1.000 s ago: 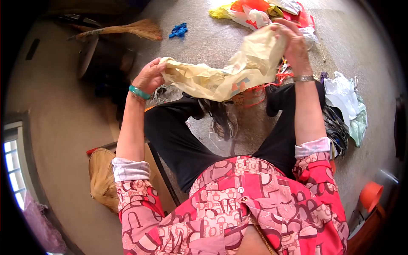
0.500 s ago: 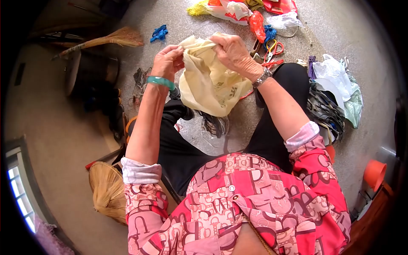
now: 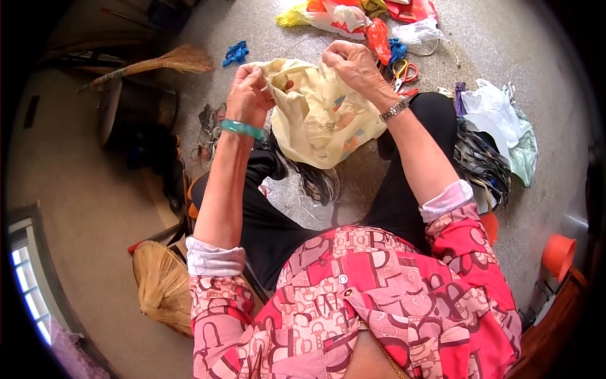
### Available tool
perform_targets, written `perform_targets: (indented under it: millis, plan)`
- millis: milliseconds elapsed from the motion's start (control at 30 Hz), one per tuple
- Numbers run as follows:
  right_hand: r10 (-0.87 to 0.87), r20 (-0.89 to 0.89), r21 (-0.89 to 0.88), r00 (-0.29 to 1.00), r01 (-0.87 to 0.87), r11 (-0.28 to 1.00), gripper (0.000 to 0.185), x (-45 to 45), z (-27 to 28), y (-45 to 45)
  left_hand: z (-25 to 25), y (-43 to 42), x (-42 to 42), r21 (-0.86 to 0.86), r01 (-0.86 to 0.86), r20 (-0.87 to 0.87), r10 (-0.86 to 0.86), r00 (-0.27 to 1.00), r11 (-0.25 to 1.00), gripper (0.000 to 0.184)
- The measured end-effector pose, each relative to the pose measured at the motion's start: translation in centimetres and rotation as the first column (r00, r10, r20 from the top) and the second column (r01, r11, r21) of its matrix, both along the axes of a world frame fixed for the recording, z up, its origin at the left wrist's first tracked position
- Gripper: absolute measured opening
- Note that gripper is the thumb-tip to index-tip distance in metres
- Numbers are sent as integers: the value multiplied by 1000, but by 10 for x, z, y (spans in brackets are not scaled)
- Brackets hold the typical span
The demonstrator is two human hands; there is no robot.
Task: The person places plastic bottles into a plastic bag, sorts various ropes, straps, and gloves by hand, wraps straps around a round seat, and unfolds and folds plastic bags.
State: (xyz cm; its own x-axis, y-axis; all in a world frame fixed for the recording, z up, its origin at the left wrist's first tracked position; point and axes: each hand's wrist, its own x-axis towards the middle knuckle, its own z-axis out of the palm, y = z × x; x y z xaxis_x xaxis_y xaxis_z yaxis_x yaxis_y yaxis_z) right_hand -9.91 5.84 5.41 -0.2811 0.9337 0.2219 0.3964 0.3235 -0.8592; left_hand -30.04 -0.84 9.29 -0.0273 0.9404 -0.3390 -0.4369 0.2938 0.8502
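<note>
A cream plastic bag point(image 3: 315, 126) with printed marks hangs in front of me, above the floor between my legs. Its top is spread, and part of the inside shows. My left hand point(image 3: 250, 98), with a green bangle at the wrist, pinches the bag's left edge. At the upper right edge my right hand point(image 3: 355, 68), wearing a watch, has its fingers closed on the rim. Dark stringy strips point(image 3: 319, 183) lie on the floor beneath the bag. Just past my right hand are scissors point(image 3: 403, 74) with red and yellow handles.
Red and white plastic bags point(image 3: 344, 18) lie at the top. A blue scrap point(image 3: 236, 53) is near a straw broom point(image 3: 164, 62) at upper left. By my right knee are white bags point(image 3: 492, 107) and grey strips point(image 3: 483, 158). An orange container point(image 3: 558, 256) stands far right.
My hands have moved apart, the right one up and to the right. The cream bag has spread wider at the top, and a different side of it now faces me.
</note>
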Motion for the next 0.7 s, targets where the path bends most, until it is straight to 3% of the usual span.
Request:
perform_targets:
  millis: [67,100,200,233,333,400,433,467,600,700]
  plan:
    - [133,-233,-271,963,-196,943,37,-1,7,-5,-6,0,1,30,-11,21,11,1000,999,9]
    - [202,-258,-306,945,-278,910,48,-4,8,-10,-9,0,3,41,6,21,-6,1000,999,10]
    - [247,-275,-410,929,-345,844,52,-11,12,-22,-13,4,19,121,21,29,-25,999,992,9]
    - [241,-270,-414,932,-339,845,52,-11,7,-21,-4,2,24,77,111,61,-116,991,991,11]
    - [213,-274,-396,938,-312,864,42,-13,-2,-19,-4,7,36,38,119,136,-123,983,992,12]
    - [87,-645,-424,759,-451,786,29,-14,-2,-19,-12,9,34,46,118,164,-124,979,992,13]
    - [70,-691,-454,719,-508,733,16,-7,-3,-17,-13,9,34,48,88,102,-93,990,995,12]
    - [68,-691,-455,719,-507,732,16,-3,-5,-14,-14,9,34,49,59,39,-61,997,997,11]
    - [90,-641,-420,762,-446,790,17,2,-2,-11,-25,11,26,56,-73,79,68,995,996,9]
    - [135,-520,-487,843,-423,764,16,-2,2,-15,-25,9,24,59,-14,29,12,1000,998,12]
